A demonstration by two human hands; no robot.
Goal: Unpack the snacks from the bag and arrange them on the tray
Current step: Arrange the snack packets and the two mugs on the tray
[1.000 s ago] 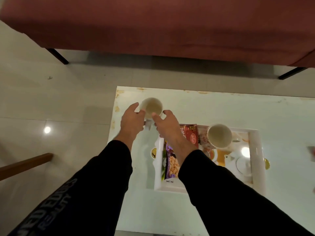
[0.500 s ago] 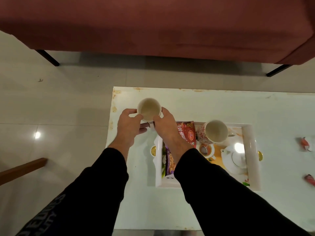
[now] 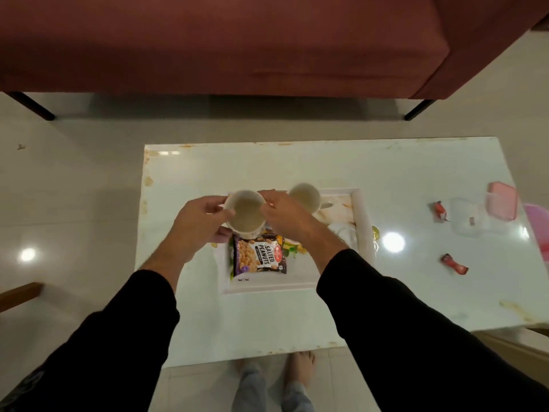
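White cup (image 3: 245, 214), likely ceramic and fragile, held over tray (image 3: 267, 288) above peanut packet (image 3: 259, 256); left hand (image 3: 198, 224) and right hand (image 3: 284, 212) both grip its rim. Best supported by the wall.

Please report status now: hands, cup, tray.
Left hand and right hand both grip cup, held over tray. Peanut packet directly beneath. Second cup close beside.
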